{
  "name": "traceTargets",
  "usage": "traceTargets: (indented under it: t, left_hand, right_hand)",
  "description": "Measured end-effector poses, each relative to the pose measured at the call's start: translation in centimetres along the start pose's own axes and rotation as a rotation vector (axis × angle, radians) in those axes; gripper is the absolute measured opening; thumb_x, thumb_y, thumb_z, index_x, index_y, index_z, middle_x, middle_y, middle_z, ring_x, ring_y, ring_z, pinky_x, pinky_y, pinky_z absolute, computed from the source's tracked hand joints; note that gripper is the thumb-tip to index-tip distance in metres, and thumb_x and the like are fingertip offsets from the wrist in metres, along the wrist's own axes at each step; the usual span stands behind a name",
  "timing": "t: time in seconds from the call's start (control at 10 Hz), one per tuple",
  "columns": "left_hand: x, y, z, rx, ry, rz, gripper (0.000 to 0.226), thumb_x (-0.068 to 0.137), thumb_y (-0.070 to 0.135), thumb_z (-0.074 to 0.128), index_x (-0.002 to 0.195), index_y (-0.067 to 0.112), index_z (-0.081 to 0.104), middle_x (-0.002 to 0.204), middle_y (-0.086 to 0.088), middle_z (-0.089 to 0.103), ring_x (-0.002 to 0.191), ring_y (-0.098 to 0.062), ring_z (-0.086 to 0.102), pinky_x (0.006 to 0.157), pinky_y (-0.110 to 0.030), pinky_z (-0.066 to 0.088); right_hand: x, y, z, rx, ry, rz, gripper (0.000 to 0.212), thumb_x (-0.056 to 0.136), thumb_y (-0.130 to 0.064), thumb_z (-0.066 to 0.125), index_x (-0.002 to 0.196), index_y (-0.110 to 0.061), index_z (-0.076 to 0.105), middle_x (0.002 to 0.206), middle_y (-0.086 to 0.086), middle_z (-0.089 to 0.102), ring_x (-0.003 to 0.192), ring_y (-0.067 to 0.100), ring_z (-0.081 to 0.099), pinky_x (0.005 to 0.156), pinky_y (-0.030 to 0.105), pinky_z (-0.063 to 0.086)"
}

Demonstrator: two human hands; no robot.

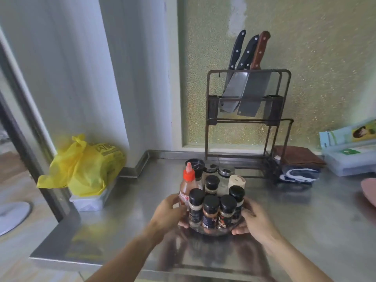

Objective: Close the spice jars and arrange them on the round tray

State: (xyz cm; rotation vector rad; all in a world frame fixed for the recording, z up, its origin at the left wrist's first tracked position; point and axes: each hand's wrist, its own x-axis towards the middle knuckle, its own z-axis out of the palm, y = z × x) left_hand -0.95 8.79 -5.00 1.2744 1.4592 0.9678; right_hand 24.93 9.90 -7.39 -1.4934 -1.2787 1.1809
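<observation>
Hands on both sides of the round tray (pixel 211 233): left hand (pixel 169 214) wrapped on its left rim, right hand (pixel 255 220) on its right rim, fingers curled under the edge. Tray sits on the steel tabletop (pixel 305 231), near centre. On it, upright: four black-capped spice jars (pixel 210 212) across the near edge, a fifth black-capped one behind them, red-capped sauce bottle (pixel 188 186) at left, cream-lidded jar (pixel 236 181) at right, more jars at the far side, details unclear. All visible caps on. Behind the tray: knife rack (pixel 248 119) with three knives against the wall. Far left: yellow plastic bag (pixel 85 165). Right: folded cloths (pixel 298 159).
</observation>
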Motion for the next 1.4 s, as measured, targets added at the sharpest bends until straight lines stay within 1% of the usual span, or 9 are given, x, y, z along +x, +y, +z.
traceTargets:
  t: [0.1, 0.2, 0.3, 0.4, 0.5, 0.6, 1.1, 1.3, 1.4]
  left_hand:
    - [2.0, -0.2, -4.1, 0.043, 0.018, -0.002, 0.027, 0.083, 0.006, 0.055, 0.099, 0.015, 0.076, 0.093, -0.019, 0.078, 0.079, -0.046, 0.074, 0.078, -0.051, 0.064]
    - [4.8, -0.3, -7.7, 0.053, 0.040, -0.008, 0.025, 0.084, 0.004, 0.055, 0.095, 0.010, 0.076, 0.091, -0.022, 0.077, 0.075, -0.043, 0.075, 0.079, -0.051, 0.063]
    - [7.8, -0.3, -10.4, 0.037, 0.052, -0.012, 0.024, 0.086, -0.001, 0.054, 0.096, 0.004, 0.075, 0.090, -0.024, 0.076, 0.068, -0.035, 0.071, 0.076, -0.050, 0.064]
    - [10.9, -0.4, -12.3, 0.023, 0.057, -0.023, 0.024, 0.089, -0.005, 0.052, 0.098, 0.001, 0.074, 0.081, -0.019, 0.075, 0.063, -0.031, 0.068, 0.069, -0.042, 0.062]
    - [13.8, -0.7, -13.5, 0.005, 0.063, -0.047, 0.024, 0.091, -0.007, 0.053, 0.104, -0.001, 0.072, 0.082, -0.020, 0.073, 0.062, -0.028, 0.067, 0.063, -0.038, 0.060]
    - [16.0, -1.4, -14.1, -0.038, 0.086, -0.069, 0.024, 0.092, -0.011, 0.051, 0.108, -0.006, 0.068, 0.081, -0.024, 0.070, 0.061, -0.030, 0.063, 0.056, -0.036, 0.058]
    - [17.9, -3.0, -14.9, 0.031, 0.114, -0.083, 0.027, 0.098, -0.003, 0.043, 0.115, 0.003, 0.063, 0.063, -0.006, 0.068, 0.049, -0.017, 0.057, 0.049, -0.027, 0.047]
    - [16.2, -2.3, -14.0, 0.088, 0.194, -0.105, 0.025, 0.097, 0.007, 0.044, 0.113, 0.003, 0.063, 0.068, -0.013, 0.066, 0.055, -0.023, 0.059, 0.058, -0.034, 0.047]
    - [14.4, -1.8, -14.0, 0.105, 0.300, -0.100, 0.026, 0.086, 0.007, 0.050, 0.107, 0.013, 0.065, 0.063, -0.008, 0.069, 0.058, -0.026, 0.064, 0.058, -0.035, 0.053]
  right_hand:
    - [1.6, -2.2, 3.9, 0.006, -0.041, -0.023, 0.030, 0.108, -0.007, 0.041, 0.131, -0.025, 0.049, 0.092, 0.015, 0.076, 0.056, 0.029, 0.074, 0.062, 0.040, 0.064]
    - [4.0, -3.7, 7.6, -0.007, -0.051, -0.019, 0.026, 0.108, -0.011, 0.042, 0.132, -0.018, 0.050, 0.097, 0.016, 0.076, 0.061, 0.031, 0.076, 0.063, 0.038, 0.064]
    - [6.9, -4.7, 10.6, -0.017, -0.042, -0.016, 0.019, 0.108, -0.014, 0.042, 0.123, -0.021, 0.052, 0.078, 0.010, 0.079, 0.063, 0.033, 0.077, 0.073, 0.048, 0.064]
    - [9.4, -6.0, 12.9, -0.039, -0.028, -0.028, 0.018, 0.108, -0.015, 0.042, 0.122, -0.022, 0.051, 0.085, 0.009, 0.078, 0.060, 0.030, 0.077, 0.066, 0.039, 0.064]
    - [11.7, -6.9, 14.4, -0.080, -0.028, -0.025, 0.020, 0.107, -0.013, 0.043, 0.118, -0.030, 0.043, 0.106, 0.005, 0.069, 0.062, 0.029, 0.077, 0.068, 0.037, 0.064]
    - [13.9, -7.2, 15.5, -0.125, -0.018, -0.041, 0.015, 0.107, -0.017, 0.043, 0.120, -0.023, 0.048, 0.117, 0.008, 0.069, 0.059, 0.026, 0.077, 0.068, 0.039, 0.065]
    - [15.5, -6.6, 17.7, -0.052, -0.002, -0.001, 0.019, 0.107, -0.011, 0.038, 0.120, -0.021, 0.049, 0.095, 0.002, 0.064, 0.056, 0.024, 0.075, 0.058, 0.036, 0.064]
    - [13.9, -7.0, 17.3, 0.032, 0.019, 0.107, 0.018, 0.108, -0.019, 0.038, 0.124, -0.021, 0.047, 0.132, 0.012, 0.057, 0.061, 0.024, 0.076, 0.070, 0.041, 0.066]
    - [12.4, -7.4, 16.4, -0.018, 0.046, 0.131, 0.044, 0.108, -0.020, 0.041, 0.151, -0.017, 0.037, 0.153, 0.010, 0.045, 0.066, 0.022, 0.078, 0.084, 0.042, 0.063]
